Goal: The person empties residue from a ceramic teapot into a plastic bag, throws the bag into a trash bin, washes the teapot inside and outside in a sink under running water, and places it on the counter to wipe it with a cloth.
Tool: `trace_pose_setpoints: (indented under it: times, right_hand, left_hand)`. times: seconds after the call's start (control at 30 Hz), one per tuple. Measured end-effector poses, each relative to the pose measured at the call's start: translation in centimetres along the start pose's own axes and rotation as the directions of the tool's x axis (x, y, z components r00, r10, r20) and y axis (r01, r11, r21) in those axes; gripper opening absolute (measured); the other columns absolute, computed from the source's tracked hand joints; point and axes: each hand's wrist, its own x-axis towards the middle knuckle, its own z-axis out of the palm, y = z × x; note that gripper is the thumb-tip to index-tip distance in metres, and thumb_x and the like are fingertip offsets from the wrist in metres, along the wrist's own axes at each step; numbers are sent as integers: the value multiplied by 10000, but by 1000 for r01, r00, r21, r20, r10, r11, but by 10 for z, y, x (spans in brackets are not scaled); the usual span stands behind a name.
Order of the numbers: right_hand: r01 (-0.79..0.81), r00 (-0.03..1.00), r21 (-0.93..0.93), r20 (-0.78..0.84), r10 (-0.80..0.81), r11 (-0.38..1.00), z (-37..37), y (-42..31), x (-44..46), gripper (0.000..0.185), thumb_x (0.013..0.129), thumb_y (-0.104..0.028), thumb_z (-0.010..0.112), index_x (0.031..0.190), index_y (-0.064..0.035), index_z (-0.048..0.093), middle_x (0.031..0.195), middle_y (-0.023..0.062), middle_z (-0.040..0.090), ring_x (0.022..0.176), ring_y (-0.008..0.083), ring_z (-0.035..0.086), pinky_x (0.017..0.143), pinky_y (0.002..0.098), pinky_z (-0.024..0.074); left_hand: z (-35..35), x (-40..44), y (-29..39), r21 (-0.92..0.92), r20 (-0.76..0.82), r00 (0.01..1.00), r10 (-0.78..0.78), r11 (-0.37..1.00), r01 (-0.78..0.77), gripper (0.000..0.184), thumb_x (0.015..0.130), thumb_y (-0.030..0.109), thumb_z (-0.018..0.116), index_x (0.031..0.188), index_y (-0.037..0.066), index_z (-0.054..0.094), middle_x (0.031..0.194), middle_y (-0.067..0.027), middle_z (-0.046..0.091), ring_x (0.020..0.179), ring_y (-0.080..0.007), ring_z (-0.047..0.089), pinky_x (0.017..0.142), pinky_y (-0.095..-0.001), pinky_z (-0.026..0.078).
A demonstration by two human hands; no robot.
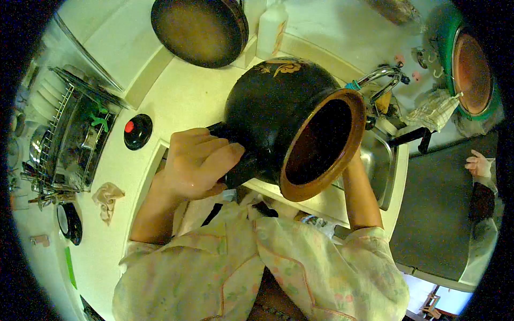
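Observation:
A dark clay pot [262, 107] with a brown rim and a yellow flower pattern is held up in front of me. It is tilted, its mouth facing right and towards me; the inside is dark. My left hand [195, 163] is closed around the pot's short black handle. My right forearm [361, 192] reaches up behind the rim on the right side. The right hand itself is hidden behind the pot, so its fingers do not show. A black lid [138, 132] with a red knob lies on the counter to the left.
A dish rack [80, 134] stands at the left, near a crumpled cloth [108, 200]. A round pan [201, 29] and a white bottle [272, 29] are at the back. On the right are the sink [383, 171] and faucet [388, 77]. Another person's hand [478, 163] shows at the far right.

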Motion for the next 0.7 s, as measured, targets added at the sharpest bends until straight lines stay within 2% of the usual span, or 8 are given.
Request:
trace_pose_setpoints:
  times: [0.17,0.2,0.27,0.37,0.47,0.53,0.6,0.7]
  right_hand:
    - [-42,999,10,21,42,999,0,3,-10,316,931,-154,529,1217,-18,534,1158,105,594,983,205,596,866,299,510]
    - [-51,998,14,25,51,999,1,4,-13,319,933,-157,527,1219,-18,533,1159,107,594,984,206,597,865,299,511]
    - [-67,997,19,31,66,998,0,6,-18,325,935,-163,525,1225,-17,530,1163,110,593,985,209,598,864,299,514]
    - [-95,995,38,45,94,995,0,6,-22,333,939,-172,521,1234,-16,526,1168,115,592,987,212,599,863,300,519]
    - [-132,989,83,71,126,988,2,9,-27,343,943,-182,517,1242,-15,522,1173,120,591,988,216,600,861,300,523]
    - [-163,984,129,94,152,978,5,12,-30,349,946,-188,514,1248,-14,520,1176,123,590,989,218,601,860,300,526]
    - [-214,974,208,122,192,954,9,15,-36,355,949,-194,511,1254,-13,517,1180,127,589,991,221,602,859,301,528]
    - [-299,952,334,171,254,894,16,19,-45,364,953,-204,507,1262,-12,513,1185,132,588,992,224,603,858,301,533]
  left_hand:
    - [2,7,9,-10,88,996,19,1000,-18,306,587,157,659,853,30,577,592,-30,521,486,-206,552,435,-313,421]
    - [4,9,11,27,89,995,55,998,-58,291,598,148,650,854,33,574,585,-23,510,482,-196,550,432,-307,421]
    - [5,16,24,-31,-1,1000,13,999,-13,257,623,100,625,866,39,570,586,-1,496,470,-164,540,421,-291,421]
    - [1,31,31,52,62,998,24,998,-27,235,628,91,629,845,42,556,600,-11,511,475,-179,550,426,-303,432]
    - [-5,42,40,-6,82,993,-90,996,91,244,638,114,666,826,52,525,621,-50,540,500,-237,575,454,-347,454]
    - [-19,54,41,-104,149,968,-200,971,217,291,627,138,703,821,53,504,645,-83,562,530,-289,587,488,-378,466]
    - [-14,61,38,-46,309,870,-384,908,417,364,643,181,758,840,50,481,671,-135,591,612,-362,605,544,-426,475]
    - [-18,72,25,0,326,846,-422,895,447,327,692,177,752,868,48,508,676,-155,607,655,-368,618,560,-431,478]
